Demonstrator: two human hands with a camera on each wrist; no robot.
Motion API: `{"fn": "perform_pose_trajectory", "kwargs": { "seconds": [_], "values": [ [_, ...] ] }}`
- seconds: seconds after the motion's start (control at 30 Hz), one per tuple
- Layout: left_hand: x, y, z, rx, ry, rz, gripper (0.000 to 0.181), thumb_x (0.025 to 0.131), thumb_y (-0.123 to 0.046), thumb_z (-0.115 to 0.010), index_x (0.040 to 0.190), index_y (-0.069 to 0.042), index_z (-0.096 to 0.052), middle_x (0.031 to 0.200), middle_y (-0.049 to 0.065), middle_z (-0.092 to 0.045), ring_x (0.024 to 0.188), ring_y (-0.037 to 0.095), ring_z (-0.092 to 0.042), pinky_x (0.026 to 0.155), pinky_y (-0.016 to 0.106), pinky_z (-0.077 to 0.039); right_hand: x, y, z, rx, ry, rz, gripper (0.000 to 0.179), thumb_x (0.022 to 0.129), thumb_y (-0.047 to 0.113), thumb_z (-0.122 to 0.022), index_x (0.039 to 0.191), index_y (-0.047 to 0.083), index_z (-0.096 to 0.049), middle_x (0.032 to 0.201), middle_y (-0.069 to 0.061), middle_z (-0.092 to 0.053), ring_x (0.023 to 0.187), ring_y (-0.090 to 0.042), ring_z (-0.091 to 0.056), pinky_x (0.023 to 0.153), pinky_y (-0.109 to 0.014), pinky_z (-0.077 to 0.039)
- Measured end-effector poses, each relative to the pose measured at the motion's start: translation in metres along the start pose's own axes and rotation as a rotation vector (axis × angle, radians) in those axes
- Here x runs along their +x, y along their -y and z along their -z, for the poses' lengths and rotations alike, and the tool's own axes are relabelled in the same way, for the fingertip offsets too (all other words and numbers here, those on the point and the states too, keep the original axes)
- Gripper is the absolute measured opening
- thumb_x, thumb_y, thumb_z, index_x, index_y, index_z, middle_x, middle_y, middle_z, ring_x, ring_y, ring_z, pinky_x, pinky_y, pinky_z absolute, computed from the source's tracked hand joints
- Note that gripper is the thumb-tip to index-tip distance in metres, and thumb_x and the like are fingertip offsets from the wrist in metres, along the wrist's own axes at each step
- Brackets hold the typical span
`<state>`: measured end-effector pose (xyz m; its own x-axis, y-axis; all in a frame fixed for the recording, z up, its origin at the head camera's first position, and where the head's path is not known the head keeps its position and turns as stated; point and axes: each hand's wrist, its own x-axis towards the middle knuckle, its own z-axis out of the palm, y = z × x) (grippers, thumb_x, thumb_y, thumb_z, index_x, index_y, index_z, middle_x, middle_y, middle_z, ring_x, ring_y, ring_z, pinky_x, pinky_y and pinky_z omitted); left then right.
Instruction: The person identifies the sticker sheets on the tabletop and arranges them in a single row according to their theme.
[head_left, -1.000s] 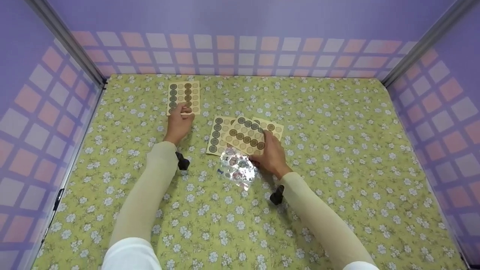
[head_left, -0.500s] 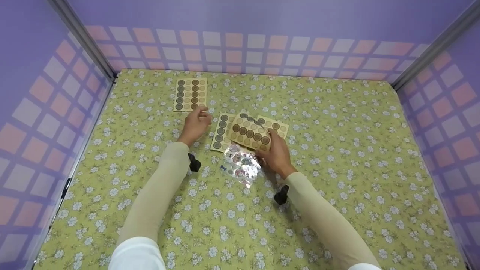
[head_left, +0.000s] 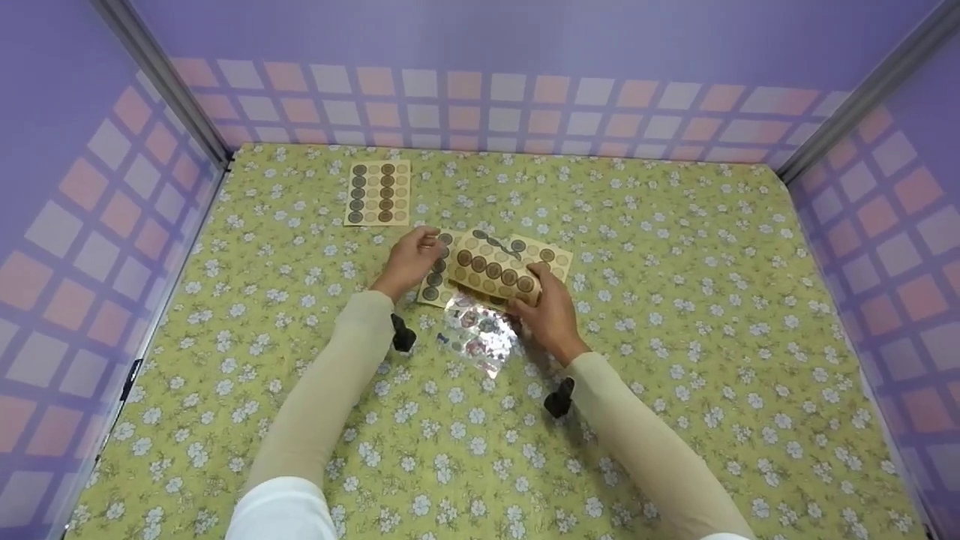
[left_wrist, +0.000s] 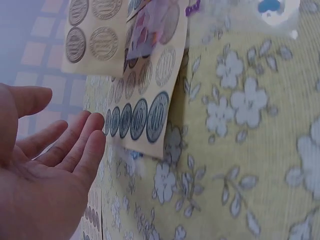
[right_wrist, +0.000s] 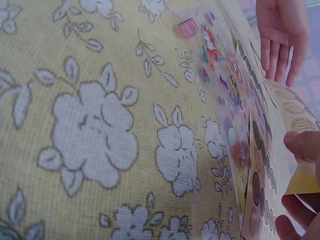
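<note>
My right hand pinches the right end of a cream sticker sheet with round brown and grey seals. That sheet is lifted and bowed over two similar sheets, a left sticker sheet and a right sticker sheet, lying on the cloth. In the right wrist view, thumb and fingers grip the sheet's yellowish end. My left hand hovers at the stack's left side, its fingers loosely extended and holding nothing in the left wrist view. Just below the stack lies a shiny transparent sticker sheet.
Another seal sticker sheet lies flat by itself at the back left. A yellow floral cloth covers the table. Purple panels with pink and white squares enclose the back and both sides.
My left hand has left the back-left sheet and moved right to the stack. My right hand has lifted the top sticker sheet, which now bows upward.
</note>
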<state>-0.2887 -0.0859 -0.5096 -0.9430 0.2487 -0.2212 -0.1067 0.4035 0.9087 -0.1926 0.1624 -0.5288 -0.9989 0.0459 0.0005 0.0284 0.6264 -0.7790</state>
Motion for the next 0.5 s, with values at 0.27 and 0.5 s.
{"fn": "perform_pose_trajectory", "kwargs": {
  "seconds": [0.27, 0.5],
  "values": [
    [0.003, -0.006, -0.014, -0.117, 0.029, 0.037, 0.043, 0.101, -0.033, -0.049, 0.139, -0.013, -0.05, 0.131, 0.008, -0.055, 0.116, 0.025, -0.057, 0.1, 0.042, -0.047, -0.004, -0.003, 0.002, 0.031, -0.027, 0.032, 0.055, 0.087, 0.021, -0.074, 0.136, 0.017, -0.05, 0.13, -0.009, -0.057, 0.117, -0.026, -0.054, 0.099, -0.045, -0.046],
    [0.007, -0.01, -0.012, -0.176, 0.053, 0.056, 0.051, 0.1, -0.035, -0.05, 0.145, -0.012, -0.043, 0.14, 0.009, -0.05, 0.119, 0.025, -0.055, 0.101, 0.044, -0.046, -0.004, -0.003, 0.002, 0.042, -0.024, 0.076, 0.054, 0.086, 0.021, -0.074, 0.135, 0.02, -0.051, 0.13, -0.007, -0.057, 0.12, -0.024, -0.054, 0.099, -0.044, -0.047]
  ]
}}
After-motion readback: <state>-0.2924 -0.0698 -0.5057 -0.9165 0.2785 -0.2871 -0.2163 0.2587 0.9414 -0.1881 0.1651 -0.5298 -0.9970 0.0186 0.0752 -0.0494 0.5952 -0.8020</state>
